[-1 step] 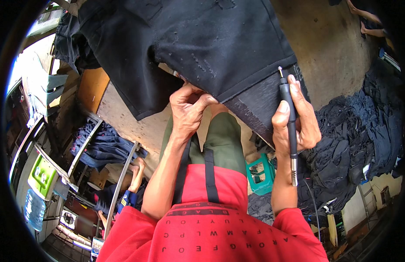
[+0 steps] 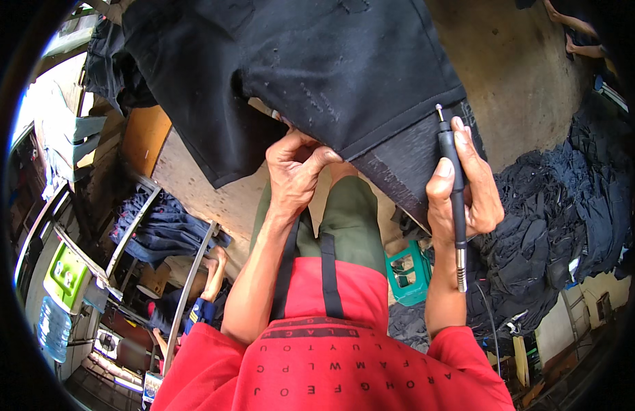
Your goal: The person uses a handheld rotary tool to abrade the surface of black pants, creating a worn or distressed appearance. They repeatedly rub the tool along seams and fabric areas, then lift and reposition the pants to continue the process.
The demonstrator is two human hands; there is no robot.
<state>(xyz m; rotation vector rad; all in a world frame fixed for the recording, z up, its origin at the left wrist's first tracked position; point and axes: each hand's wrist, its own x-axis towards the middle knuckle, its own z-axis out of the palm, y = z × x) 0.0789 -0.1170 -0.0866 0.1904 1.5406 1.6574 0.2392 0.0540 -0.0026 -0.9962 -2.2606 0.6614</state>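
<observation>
Black denim shorts (image 2: 345,103) with rough, abraded patches lie spread in front of me, legs toward me. A flat dark board (image 2: 403,154) runs inside the right-hand leg and sticks out past its hem. My left hand (image 2: 297,164) pinches that leg's hem at its inner corner, thumb on top, the other fingers partly hidden beneath the cloth. In my right hand (image 2: 475,195) is a slim black rotary grinder handpiece (image 2: 457,198), held upright between thumb and fingers. Its small pale round tip is by the hem near the outer seam; I cannot tell whether it touches.
Dark garments (image 2: 550,212) are heaped at the right. A green plastic crate (image 2: 408,274) stands beside my right forearm. At the left are metal rails (image 2: 187,298), a pile of blue jeans (image 2: 163,226) and a lime-green tray (image 2: 65,274). Other people's limbs show at lower left and upper right.
</observation>
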